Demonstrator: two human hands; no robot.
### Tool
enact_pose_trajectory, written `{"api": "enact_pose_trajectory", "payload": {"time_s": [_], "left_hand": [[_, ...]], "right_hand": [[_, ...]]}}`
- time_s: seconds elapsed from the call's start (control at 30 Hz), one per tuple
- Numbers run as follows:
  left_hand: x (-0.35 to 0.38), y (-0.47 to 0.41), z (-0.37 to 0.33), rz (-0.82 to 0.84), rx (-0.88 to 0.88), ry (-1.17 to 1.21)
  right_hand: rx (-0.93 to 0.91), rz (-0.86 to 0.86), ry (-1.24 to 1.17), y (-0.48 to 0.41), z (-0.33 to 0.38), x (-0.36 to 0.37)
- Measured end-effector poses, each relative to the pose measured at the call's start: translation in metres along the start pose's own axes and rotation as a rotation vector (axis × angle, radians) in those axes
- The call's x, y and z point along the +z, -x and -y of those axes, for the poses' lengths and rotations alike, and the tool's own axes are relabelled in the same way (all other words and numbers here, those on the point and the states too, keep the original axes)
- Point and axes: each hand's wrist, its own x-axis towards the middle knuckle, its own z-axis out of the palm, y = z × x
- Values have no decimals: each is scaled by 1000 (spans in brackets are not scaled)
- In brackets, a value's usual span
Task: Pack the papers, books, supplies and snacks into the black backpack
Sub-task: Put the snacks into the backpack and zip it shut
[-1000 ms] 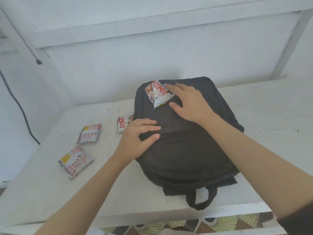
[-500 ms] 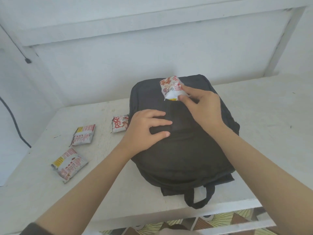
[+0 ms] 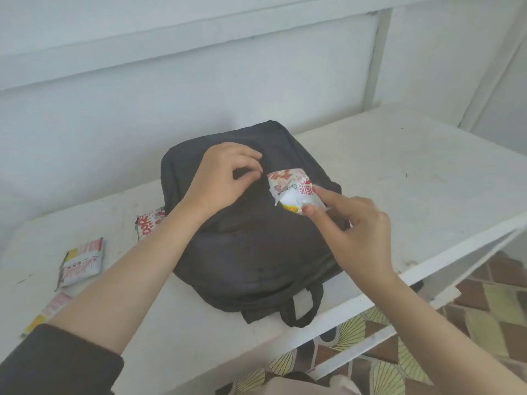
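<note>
The black backpack lies flat on the white table, its carry loop toward me. My right hand pinches a red-and-white snack packet between thumb and forefinger on top of the backpack, at its upper right. My left hand rests on the backpack's upper part, its fingertips curled and pinching the black fabric just left of the packet. Whether a pocket is open under the fingers is hidden.
Three more snack packets lie on the table left of the backpack: one against its side, one further left, one partly under my left forearm. A white wall stands behind. The table's front edge is near, patterned floor below.
The view swung left and tilted. My left hand slid up the backpack and curled its fingers on the fabric. My right hand moved the packet to the backpack's right side.
</note>
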Motion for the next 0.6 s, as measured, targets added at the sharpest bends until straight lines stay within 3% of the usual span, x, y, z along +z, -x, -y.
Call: {"api": "enact_pose_trajectory", "payload": {"time_s": [0.13, 0.27, 0.5, 0.6], "left_hand": [[-12, -12, -6, -141, -27, 56], [-17, -22, -16, -167, 9, 89], [-19, -18, -17, -166, 15, 126], [-17, -16, -17, -153, 12, 134]], "right_hand": [[-153, 26, 121, 15, -5, 17], [-283, -58, 385, 2, -4, 41], [-231, -68, 617, -21, 5, 61], [-405, -90, 676, -14, 13, 65]]}}
